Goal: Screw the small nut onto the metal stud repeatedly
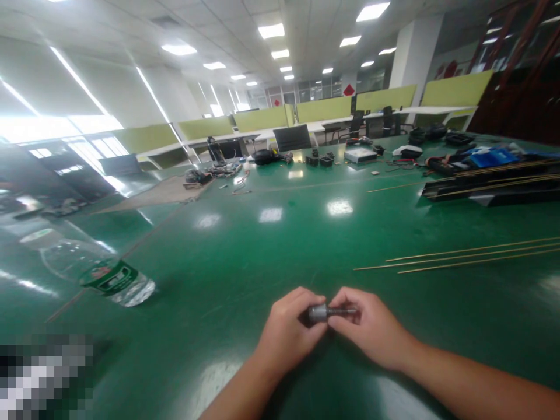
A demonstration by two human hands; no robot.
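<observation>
Low in the middle of the view, my two hands meet just above the green table (245, 245). Between them is a small grey metal cylinder (318, 313) with a thin dark rod (343, 311) coming out of its right end. My left hand (286, 329) has its thumb and fingers closed around the cylinder, hiding its left end. The fingers of my right hand (371, 326) pinch the rod close to where it meets the cylinder. Part of the rod's far end lies behind the right fingers, so its full length is hidden.
A clear plastic bottle (98, 269) with a green label stands at the left. Thin brass-coloured rods (459, 256) lie at the right. Farther back are a black tray-like piece (490, 186), a white-topped box (360, 154), and assorted parts and cables (221, 169).
</observation>
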